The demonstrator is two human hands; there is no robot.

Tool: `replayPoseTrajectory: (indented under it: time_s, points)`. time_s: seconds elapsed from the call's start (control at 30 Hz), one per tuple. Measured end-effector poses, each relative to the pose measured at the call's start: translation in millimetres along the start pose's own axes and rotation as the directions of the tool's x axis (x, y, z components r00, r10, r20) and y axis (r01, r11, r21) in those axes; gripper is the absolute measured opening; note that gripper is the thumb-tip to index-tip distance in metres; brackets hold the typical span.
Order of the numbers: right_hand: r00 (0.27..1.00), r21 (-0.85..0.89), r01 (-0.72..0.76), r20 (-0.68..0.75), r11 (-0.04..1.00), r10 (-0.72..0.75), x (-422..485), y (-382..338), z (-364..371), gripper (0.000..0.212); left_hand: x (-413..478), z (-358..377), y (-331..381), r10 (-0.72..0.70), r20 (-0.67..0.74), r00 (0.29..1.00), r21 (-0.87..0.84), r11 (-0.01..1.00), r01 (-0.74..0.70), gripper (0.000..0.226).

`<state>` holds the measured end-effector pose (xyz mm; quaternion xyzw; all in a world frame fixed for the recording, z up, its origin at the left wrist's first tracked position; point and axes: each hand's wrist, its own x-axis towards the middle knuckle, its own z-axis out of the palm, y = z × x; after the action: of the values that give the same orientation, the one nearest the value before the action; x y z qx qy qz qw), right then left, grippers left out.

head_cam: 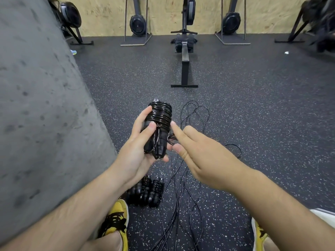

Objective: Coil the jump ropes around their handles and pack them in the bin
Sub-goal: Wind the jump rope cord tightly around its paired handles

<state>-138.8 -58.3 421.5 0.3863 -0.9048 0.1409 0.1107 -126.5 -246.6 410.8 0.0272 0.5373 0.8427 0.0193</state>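
My left hand (139,142) grips a black jump rope (160,122) whose cord is wound in many turns around its two handles, held upright in front of me. Beside it, my right hand (195,151) pinches a small loop of the cord's loose end (171,137) between thumb and finger, with the index finger stretched toward the coil. Two coiled jump ropes (146,191) lie on the floor below my left wrist. Several loose black ropes (183,178) trail across the floor between my feet. No bin is in view.
A grey concrete pillar (39,105) rises close on the left. A rowing machine (184,51) stands ahead on the speckled rubber floor, with more machines along the plywood wall. My yellow shoes (116,221) frame the loose ropes.
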Motion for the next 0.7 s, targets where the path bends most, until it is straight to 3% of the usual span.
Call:
replayPoseTrajectory:
  time_s: [0.07, 0.13, 0.3, 0.4, 0.5, 0.7]
  points:
    - [0.997, -0.137, 0.01, -0.07, 0.99, -0.02, 0, 0, 6, 0.062, -1, 1, -3, -0.002, 0.004, 1.0, 0.004, 1.0, 0.002, 0.043]
    - [0.993, -0.162, 0.002, -0.119, 0.987, -0.022, -1, -4, 14, 0.059, -3, 3, -5, -0.007, -0.003, 1.0, 0.008, 1.0, 0.007, 0.042]
    - [0.98, -0.01, -0.063, -0.191, 0.998, 0.06, -2, -26, 31, 0.058, -6, 7, -6, 0.018, -0.035, 0.999, 0.028, 0.999, -0.017, 0.043]
    - [0.952, 0.212, -0.133, -0.245, 0.968, 0.184, -4, -33, 36, 0.058, -7, 7, -7, 0.017, -0.042, 0.999, 0.029, 0.999, -0.015, 0.043]
    - [0.953, 0.371, -0.153, -0.192, 0.916, 0.237, -5, -43, 39, 0.057, -6, 7, -6, 0.022, -0.054, 0.998, 0.029, 0.999, -0.021, 0.043]
    - [0.996, 0.383, -0.047, -0.056, 0.922, 0.075, -5, -46, 36, 0.064, 0, 3, -2, 0.068, -0.1, 0.993, 0.014, 0.998, -0.067, 0.043]
